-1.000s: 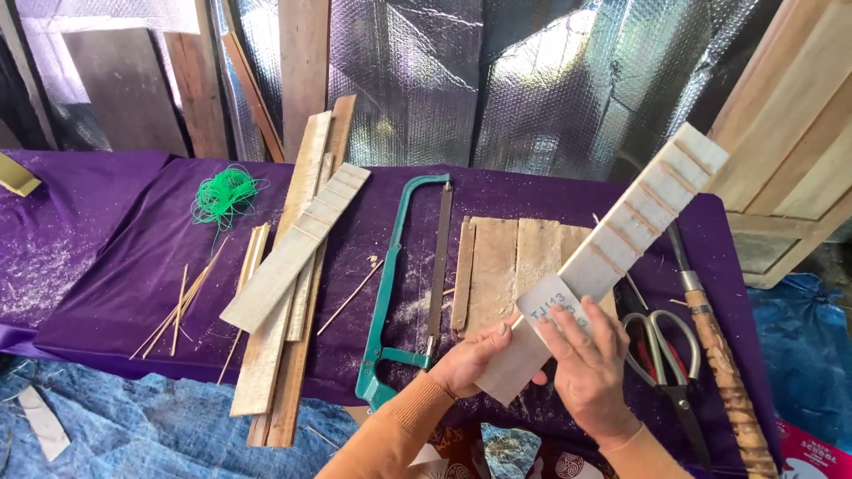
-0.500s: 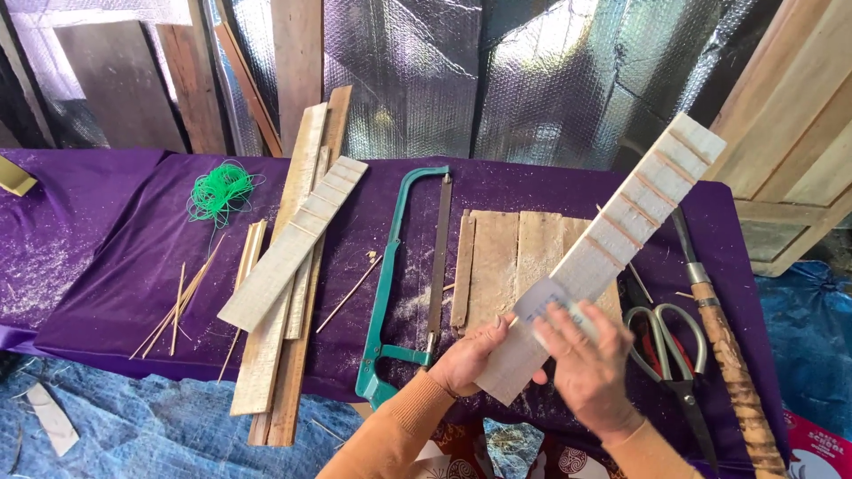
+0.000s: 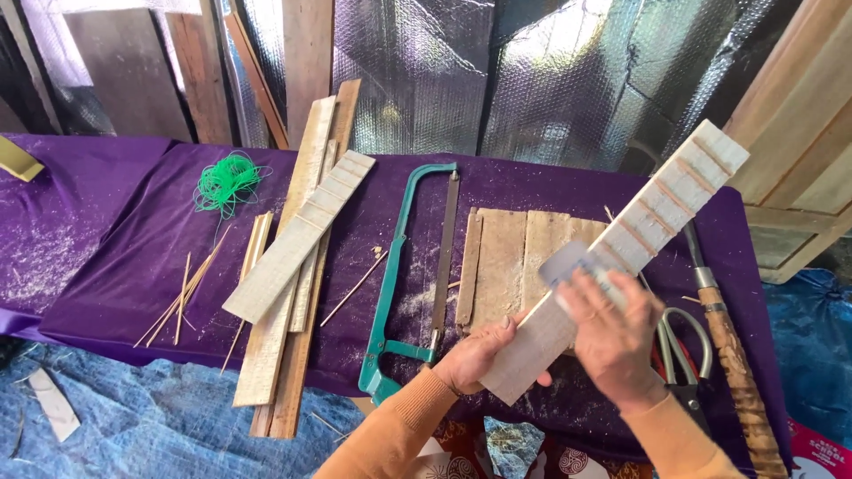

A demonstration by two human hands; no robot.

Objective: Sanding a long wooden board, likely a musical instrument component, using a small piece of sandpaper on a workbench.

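The right hand (image 3: 612, 333) is now sitting farther up the wooden strip (image 3: 621, 257) than a second ago, its sanding pad (image 3: 568, 264) having slid toward the far end, while the strip is tilting a little more steeply. The strip is pale and long, crossed by thin reddish grooves, running from near centre up to the far right above the purple table (image 3: 106, 248). The right fingers are lying pressed together flat over the grey pad; the left hand (image 3: 475, 355) is gripping the near end, fingers curled around it. Under the strip a board (image 3: 506, 266) is lying. A green saw (image 3: 404, 275) is resting just left; scissors (image 3: 679, 341) and a wooden handle (image 3: 737, 381) are lying right. Planks (image 3: 297, 266) and green cord (image 3: 226, 182) are sitting farther left.
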